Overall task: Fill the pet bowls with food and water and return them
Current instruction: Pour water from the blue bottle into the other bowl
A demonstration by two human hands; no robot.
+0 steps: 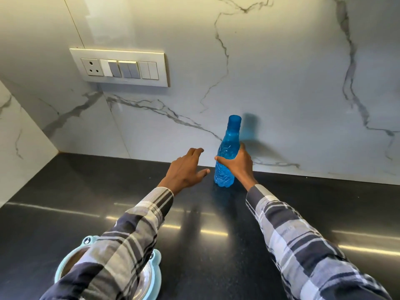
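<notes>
Standing upright at the back of the dark worktop (65, 191), close to the marble wall (281, 83), is a blue bottle (227, 148). Its blue cap is on top. The bottle sits a little past the middle of the view, at about 12 o'clock from the person.

The right hand (240, 163) holds the bottle around its middle. The thumb wraps across the front and the fingers curl around the far side. The bottom of the bottle looks like it rests on the worktop.

The left hand (186, 172) is just beside the bottle, at its 9 o'clock. Its fingers are straight and spread a little, and they hold nothing. The fingertips come close to the bottle but do not touch it. Whether the palm rests on the worktop or hangs above it cannot be told.

Both arms wear checked sleeves (303, 245) in dark blue, grey and white.

A pet bowl (149, 276) sits low at 7 o'clock, near the front edge of the worktop. It has a shiny metal inside and a light blue rim with small ears. The left sleeve covers most of it, so what is inside cannot be seen.

A switch panel (121, 67) with a socket and several switches is on the wall at 10 o'clock. Bright streaks of light shine on the worktop.
</notes>
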